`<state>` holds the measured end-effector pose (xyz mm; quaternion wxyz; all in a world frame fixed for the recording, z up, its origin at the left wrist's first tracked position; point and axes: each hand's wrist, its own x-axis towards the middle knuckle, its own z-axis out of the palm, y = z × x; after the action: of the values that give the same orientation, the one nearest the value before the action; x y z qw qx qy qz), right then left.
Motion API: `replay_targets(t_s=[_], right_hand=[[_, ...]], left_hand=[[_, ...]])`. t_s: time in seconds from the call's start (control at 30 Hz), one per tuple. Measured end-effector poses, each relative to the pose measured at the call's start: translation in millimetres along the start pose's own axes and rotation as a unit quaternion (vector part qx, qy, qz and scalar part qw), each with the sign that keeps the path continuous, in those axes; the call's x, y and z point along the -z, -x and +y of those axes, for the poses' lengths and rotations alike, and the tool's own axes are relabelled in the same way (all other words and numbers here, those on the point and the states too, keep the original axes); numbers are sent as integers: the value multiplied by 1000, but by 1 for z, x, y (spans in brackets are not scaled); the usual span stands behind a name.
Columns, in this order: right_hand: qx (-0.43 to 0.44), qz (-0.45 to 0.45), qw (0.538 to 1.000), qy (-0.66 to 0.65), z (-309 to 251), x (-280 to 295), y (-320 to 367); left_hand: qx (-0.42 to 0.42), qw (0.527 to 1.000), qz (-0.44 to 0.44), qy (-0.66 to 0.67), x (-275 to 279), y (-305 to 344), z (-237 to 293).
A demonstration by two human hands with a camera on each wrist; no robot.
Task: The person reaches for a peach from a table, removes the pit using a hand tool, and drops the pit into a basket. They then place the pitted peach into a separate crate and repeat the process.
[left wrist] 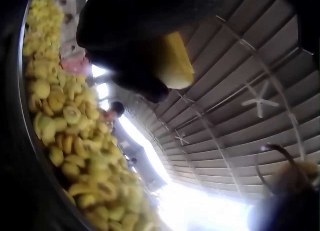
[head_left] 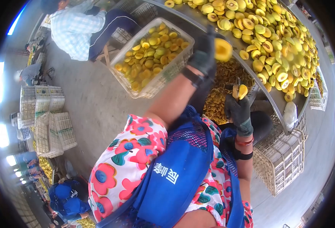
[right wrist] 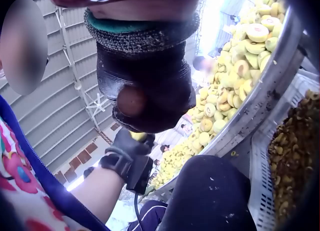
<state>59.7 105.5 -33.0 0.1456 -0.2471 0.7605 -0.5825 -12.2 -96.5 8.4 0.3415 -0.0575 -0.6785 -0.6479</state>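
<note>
My left hand (head_left: 204, 54), in a dark glove, holds a cut yellow fruit half (head_left: 223, 49) beside the metal table's edge. In the left wrist view that hand (left wrist: 135, 36) pinches the yellow piece (left wrist: 175, 61). Lower and to the right, my gloved right hand (head_left: 239, 114) grips a small tool (head_left: 235, 91), with a yellow fruit piece (head_left: 243, 91) at its fingers. A curved metal part of the tool (left wrist: 280, 150) shows blurred in the left wrist view. In the right wrist view, the glove of my right hand (right wrist: 145, 86) hides what it grips.
Fruit halves are heaped on the metal table (head_left: 266, 81). A crate of halves (head_left: 116, 57) stands left on the floor. Brown scraps (head_left: 215, 100) lie below the table edge. Crates (head_left: 279, 159) stand at right, stacked crates (head_left: 42, 106) at far left. A person in a checked shirt (head_left: 70, 28) sits upper left.
</note>
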Motion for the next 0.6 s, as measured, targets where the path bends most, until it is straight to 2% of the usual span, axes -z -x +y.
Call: replay_targets(t_s=[0.07, 0.1, 0.13, 0.17, 0.2, 0.23, 0.27, 0.3, 0.33, 0.4, 0.43, 0.5, 0.57, 0.6], right_hand=[[-167, 59, 966, -187, -33, -8, -1], [-165, 61, 967, -185, -30, -7, -1], [-164, 65, 967, -183, -25, -6, 0], [-163, 72, 967, -182, -21, -4, 0], [-185, 79, 959, -200, -20, -3, -1], [-209, 90, 949, -217, -19, -1, -4], [-230, 109, 938, -233, -19, 4, -5], [-228, 114, 938, -236, -17, 7, -4], [-224, 120, 938, -237, -12, 6, -4], [-218, 133, 937, -240, -1, 9, -4], [-219, 133, 935, -246, 4, 8, -4], [-217, 135, 931, -260, 8, 7, -3], [-213, 144, 927, -272, 11, 6, -2], [-219, 149, 934, -238, 9, 8, -1]], left_hand=[[-33, 970, -19, -239, 65, -29, -29], [-53, 935, -23, -350, 97, -43, -43], [-27, 922, 6, -385, 139, -53, -59], [-125, 844, 77, -516, 174, -60, -61], [89, 788, 62, -606, 215, -73, -63], [-125, 762, 32, -635, 254, -64, -62], [-115, 616, -51, -778, 296, -65, -72], [-83, 589, -67, -801, 323, -65, -86], [-41, 597, -48, -800, 336, -60, -91], [-83, 648, -21, -757, 315, -66, -92], [-68, 722, -47, -687, 291, -70, -96], [-28, 840, -96, -534, 204, -75, -69], [-96, 898, -130, -410, 111, -61, -79], [-77, 909, -166, -374, 60, -53, -72]])
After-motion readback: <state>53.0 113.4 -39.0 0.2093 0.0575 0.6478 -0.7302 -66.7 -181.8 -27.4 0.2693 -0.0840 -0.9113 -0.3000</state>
